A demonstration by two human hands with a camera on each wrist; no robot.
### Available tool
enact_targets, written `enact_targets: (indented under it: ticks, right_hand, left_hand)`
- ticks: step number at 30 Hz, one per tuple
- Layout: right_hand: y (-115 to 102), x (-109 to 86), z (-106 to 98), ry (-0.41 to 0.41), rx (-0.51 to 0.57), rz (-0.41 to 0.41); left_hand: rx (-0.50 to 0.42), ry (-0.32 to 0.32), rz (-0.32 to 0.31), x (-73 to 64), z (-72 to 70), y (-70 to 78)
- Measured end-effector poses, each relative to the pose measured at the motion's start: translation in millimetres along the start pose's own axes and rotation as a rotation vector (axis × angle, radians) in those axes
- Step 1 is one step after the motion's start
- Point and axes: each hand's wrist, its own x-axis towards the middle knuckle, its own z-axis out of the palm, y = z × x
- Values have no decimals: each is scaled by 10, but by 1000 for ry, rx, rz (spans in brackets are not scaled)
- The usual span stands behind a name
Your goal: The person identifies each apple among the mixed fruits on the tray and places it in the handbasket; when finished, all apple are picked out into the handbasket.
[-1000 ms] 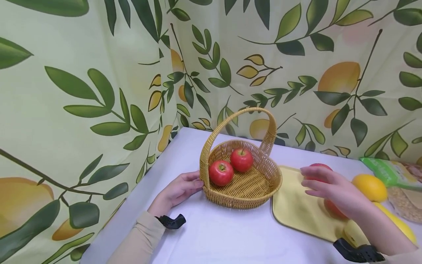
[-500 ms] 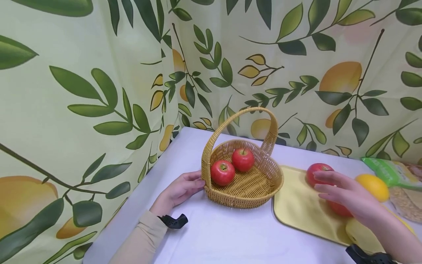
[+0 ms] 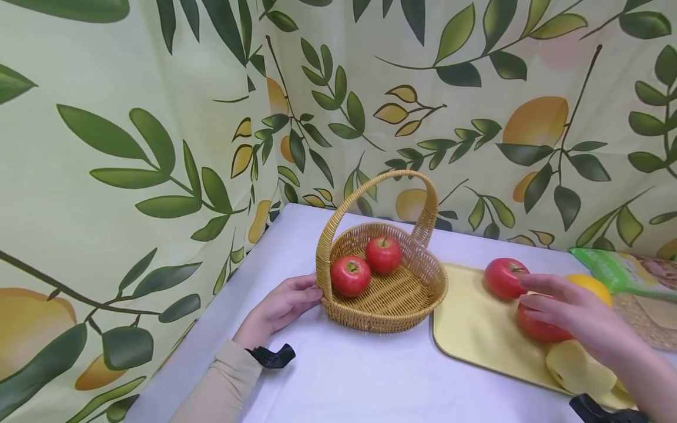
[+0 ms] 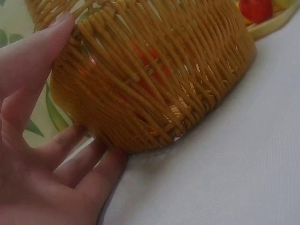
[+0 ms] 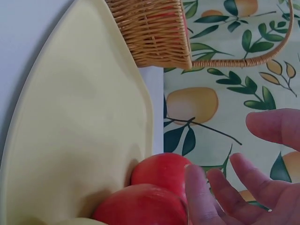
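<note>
A wicker basket (image 3: 383, 320) with a tall arched handle holds a red apple (image 3: 351, 276) at its left side and another red apple (image 3: 383, 255) behind it. My left hand (image 3: 282, 305) rests its fingers and thumb against the basket's outer left wall, near the handle's foot; the left wrist view shows the fingertips (image 4: 63, 21) touching the weave. On the right, my right hand (image 3: 587, 323) hovers over a pale yellow tray (image 3: 465, 323), fingers apart and holding nothing. Two red apples, one farther back (image 3: 502, 279) and one nearer (image 3: 539, 324), lie beside its fingertips.
A pale yellow fruit (image 3: 579, 369) sits on the tray's near right, partly behind my right wrist. An orange (image 3: 591, 286) and a green package (image 3: 608, 273) are beyond the hand. A leaf-patterned cloth (image 3: 328, 88) hangs behind the white table (image 3: 359, 376).
My right hand has moved right and a little toward me, uncovering the two apples on the tray. The left hand stays against the basket.
</note>
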Motion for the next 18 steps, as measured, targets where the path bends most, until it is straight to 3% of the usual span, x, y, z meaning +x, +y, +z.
enact_targets:
  ticks: [5,13,18]
  right_hand:
    - [19,-29,-23,0,47,-6]
    - [107,-79,-178,15,-17,47]
    - [161,-69,-232,29,20,63]
  left_hand:
    - [6,-15,2,0,-8,-3]
    - [8,-24,4,13,-2,-15]
    - [12,-15,10,4,-14,-7]
